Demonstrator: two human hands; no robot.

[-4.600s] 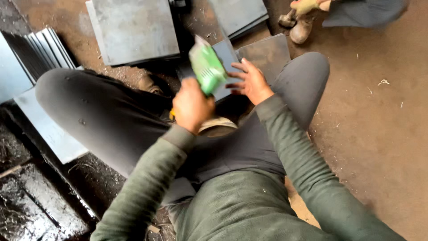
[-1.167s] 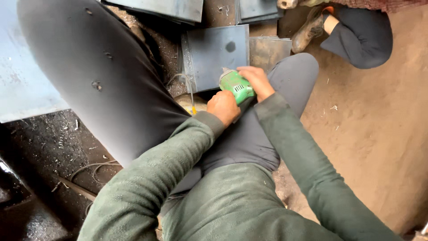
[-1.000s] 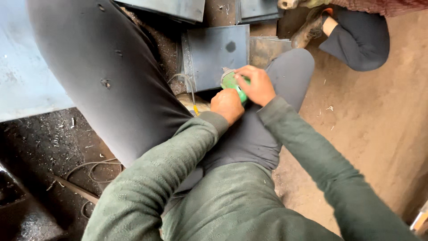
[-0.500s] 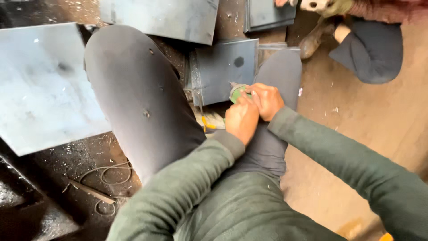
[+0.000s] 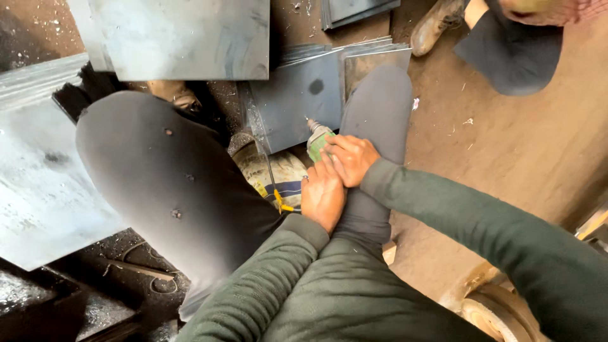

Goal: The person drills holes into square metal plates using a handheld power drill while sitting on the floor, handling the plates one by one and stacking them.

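Observation:
I squat on the ground with a green power drill (image 5: 318,138) between my knees. My left hand (image 5: 323,193) grips its rear handle. My right hand (image 5: 352,158) wraps over the top of the green body. The drill's tip (image 5: 310,121) points at a dark grey square steel plate (image 5: 297,101) lying flat on the ground, which has a dark spot near its middle. The tip sits at the plate's near edge; contact is unclear.
More steel sheets lie around: a large one (image 5: 183,38) at top, a pale one (image 5: 38,177) at left, a stack (image 5: 354,9) at top. Another person's shoe (image 5: 434,25) and trouser leg (image 5: 513,50) are at top right. Metal swarf litters the dark floor at lower left.
The drill came down from a raised position to between my knees, both hands closed around it. The view has shifted, bringing the left sheets and the plate into fuller sight.

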